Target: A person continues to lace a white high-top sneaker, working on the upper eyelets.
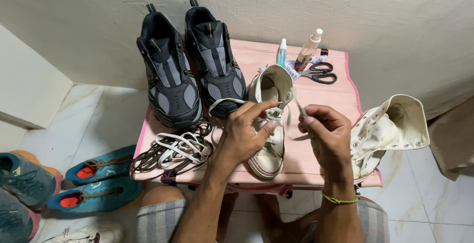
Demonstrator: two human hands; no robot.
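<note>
Sneakers in teal with orange insoles (96, 179) lie on the marble floor at far left, below the pink fabric-covered surface (326, 100). On that surface, a loose pile of black and white laces (175, 148) sits in front of a pair of black and grey mesh trainers (190, 65). Just right, the left hand (247, 132) rests on a cream canvas low sneaker with a red sole stripe (270, 119), its fingers pinched closed on the white lace (276, 112) at the eyelets. The right hand (328, 134) has its fingers closed on the lace's free end. Behind stand a small blue spray bottle (282, 51), a beige pump bottle (309, 48) and black-handled scissors (321, 73). A second cream sneaker (390, 127) lies tipped at the right edge.
</note>
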